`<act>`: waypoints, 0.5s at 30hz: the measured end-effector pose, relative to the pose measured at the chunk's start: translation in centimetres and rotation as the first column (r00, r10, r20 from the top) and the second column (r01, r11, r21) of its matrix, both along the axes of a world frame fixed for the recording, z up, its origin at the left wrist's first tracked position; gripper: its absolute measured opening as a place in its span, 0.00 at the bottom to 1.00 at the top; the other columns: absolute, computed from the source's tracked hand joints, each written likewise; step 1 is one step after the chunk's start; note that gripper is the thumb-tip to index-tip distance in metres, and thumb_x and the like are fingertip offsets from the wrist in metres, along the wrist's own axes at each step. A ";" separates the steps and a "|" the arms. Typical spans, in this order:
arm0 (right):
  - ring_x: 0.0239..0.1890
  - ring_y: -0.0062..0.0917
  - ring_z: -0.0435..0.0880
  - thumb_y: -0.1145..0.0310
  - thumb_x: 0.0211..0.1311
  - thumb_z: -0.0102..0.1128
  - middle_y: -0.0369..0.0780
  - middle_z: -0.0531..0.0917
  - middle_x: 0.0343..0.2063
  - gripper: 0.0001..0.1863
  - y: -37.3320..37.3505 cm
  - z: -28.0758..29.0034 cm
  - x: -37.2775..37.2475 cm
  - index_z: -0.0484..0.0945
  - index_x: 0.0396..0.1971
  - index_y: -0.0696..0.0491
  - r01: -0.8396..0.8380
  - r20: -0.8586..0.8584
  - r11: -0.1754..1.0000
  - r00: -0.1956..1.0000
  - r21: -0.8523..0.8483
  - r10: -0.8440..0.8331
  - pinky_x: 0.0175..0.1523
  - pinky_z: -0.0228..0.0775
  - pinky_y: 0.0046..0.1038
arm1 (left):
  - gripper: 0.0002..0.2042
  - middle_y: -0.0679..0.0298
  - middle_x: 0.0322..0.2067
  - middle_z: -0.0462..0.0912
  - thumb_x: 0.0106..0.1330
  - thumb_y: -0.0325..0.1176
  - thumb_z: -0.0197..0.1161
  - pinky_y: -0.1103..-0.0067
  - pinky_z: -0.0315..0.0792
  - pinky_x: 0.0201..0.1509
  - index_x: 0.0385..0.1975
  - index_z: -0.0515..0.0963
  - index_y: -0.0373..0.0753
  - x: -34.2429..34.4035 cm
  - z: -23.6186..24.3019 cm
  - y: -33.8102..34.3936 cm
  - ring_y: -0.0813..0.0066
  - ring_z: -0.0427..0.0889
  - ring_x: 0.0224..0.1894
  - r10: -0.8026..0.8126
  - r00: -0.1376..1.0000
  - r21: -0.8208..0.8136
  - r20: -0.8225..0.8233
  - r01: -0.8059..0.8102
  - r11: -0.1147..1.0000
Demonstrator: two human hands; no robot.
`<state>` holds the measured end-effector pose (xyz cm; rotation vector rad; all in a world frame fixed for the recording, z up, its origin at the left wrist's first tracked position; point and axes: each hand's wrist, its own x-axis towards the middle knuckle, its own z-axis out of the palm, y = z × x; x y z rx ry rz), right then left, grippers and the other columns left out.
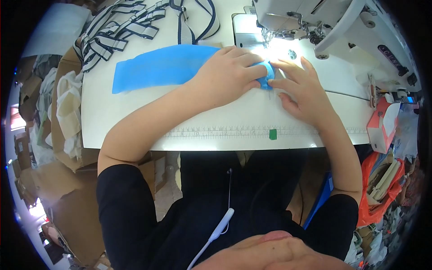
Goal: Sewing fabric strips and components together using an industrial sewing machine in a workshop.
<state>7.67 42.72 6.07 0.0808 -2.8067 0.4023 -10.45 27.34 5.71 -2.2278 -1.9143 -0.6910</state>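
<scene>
A long piece of blue fabric (153, 69) lies across the white table (135, 112), its right end bunched below the lit needle area of the sewing machine (297, 22). My left hand (231, 74) is closed over that right end, fingers curled and pressed onto the fabric. My right hand (301, 90) is just to the right, its fingers spread apart, with fingertips touching or very near the folded edge. What lies under my left fingers is partly hidden.
Striped straps (114, 31) lie piled at the upper left. A printed ruler (211, 133) runs along the front edge. Scissors (372, 90) and a pink box (379, 126) sit at the right. A cardboard box (63, 112) with white cloth stands beside the table's left edge.
</scene>
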 end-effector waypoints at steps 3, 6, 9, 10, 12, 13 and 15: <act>0.61 0.30 0.71 0.72 0.50 0.60 0.38 0.76 0.54 0.13 0.0 0.1 0.0 0.80 0.38 0.45 0.021 0.000 0.998 1.000 0.061 -0.021 0.68 0.47 0.51 | 0.11 0.66 0.44 0.79 0.55 0.33 0.67 0.70 0.70 0.52 0.38 0.79 0.44 0.0 -0.4 0.5 0.65 0.76 0.51 0.011 1.000 0.023 0.020 -0.011 1.000; 0.65 0.32 0.66 0.74 0.49 0.60 0.39 0.72 0.58 0.16 0.6 0.3 -0.3 0.79 0.41 0.45 0.000 0.070 0.998 0.998 0.061 -0.005 0.70 0.42 0.54 | 0.10 0.67 0.43 0.79 0.56 0.33 0.66 0.70 0.70 0.51 0.37 0.78 0.44 -0.2 -0.5 0.7 0.65 0.76 0.50 0.020 1.000 0.027 0.024 -0.020 0.999; 0.65 0.31 0.67 0.74 0.49 0.60 0.38 0.73 0.58 0.16 1.7 0.1 -0.9 0.79 0.41 0.45 -0.023 0.072 0.997 0.997 0.070 0.018 0.70 0.41 0.54 | 0.09 0.67 0.42 0.80 0.56 0.33 0.66 0.70 0.70 0.51 0.36 0.78 0.44 -0.5 -0.8 1.3 0.65 0.76 0.49 0.024 1.000 0.070 0.002 -0.024 0.997; 0.65 0.31 0.67 0.74 0.49 0.60 0.38 0.73 0.58 0.16 1.8 0.0 -1.0 0.79 0.41 0.45 -0.024 0.072 0.997 0.997 0.069 0.019 0.70 0.41 0.54 | 0.09 0.67 0.42 0.80 0.56 0.33 0.66 0.70 0.70 0.51 0.36 0.78 0.44 -0.6 -0.8 1.5 0.65 0.76 0.49 0.038 0.999 0.074 0.000 -0.038 0.997; 0.63 0.30 0.68 0.74 0.50 0.60 0.38 0.73 0.57 0.16 2.0 -0.2 -1.1 0.79 0.41 0.45 0.004 0.051 0.999 0.999 0.042 -0.006 0.70 0.40 0.55 | 0.09 0.66 0.41 0.80 0.56 0.33 0.66 0.70 0.70 0.51 0.36 0.78 0.44 -0.7 -0.9 1.8 0.64 0.77 0.49 0.052 0.999 0.076 0.001 -0.052 0.996; 0.63 0.30 0.68 0.74 0.50 0.60 0.38 0.73 0.57 0.16 2.1 -0.3 -1.1 0.79 0.41 0.45 0.004 0.053 0.999 0.999 0.038 -0.006 0.70 0.40 0.55 | 0.09 0.66 0.41 0.80 0.57 0.35 0.66 0.70 0.69 0.53 0.36 0.77 0.45 -0.8 -0.9 1.9 0.65 0.77 0.49 0.058 0.998 0.053 0.004 -0.058 0.997; 0.60 0.30 0.71 0.73 0.50 0.60 0.38 0.74 0.57 0.15 2.1 -0.2 -1.0 0.79 0.41 0.45 0.028 0.036 1.000 0.999 0.012 -0.028 0.70 0.40 0.56 | 0.09 0.67 0.40 0.80 0.58 0.36 0.65 0.70 0.69 0.54 0.37 0.77 0.47 -1.0 -1.1 2.3 0.65 0.78 0.49 0.062 0.998 0.026 0.011 -0.062 0.998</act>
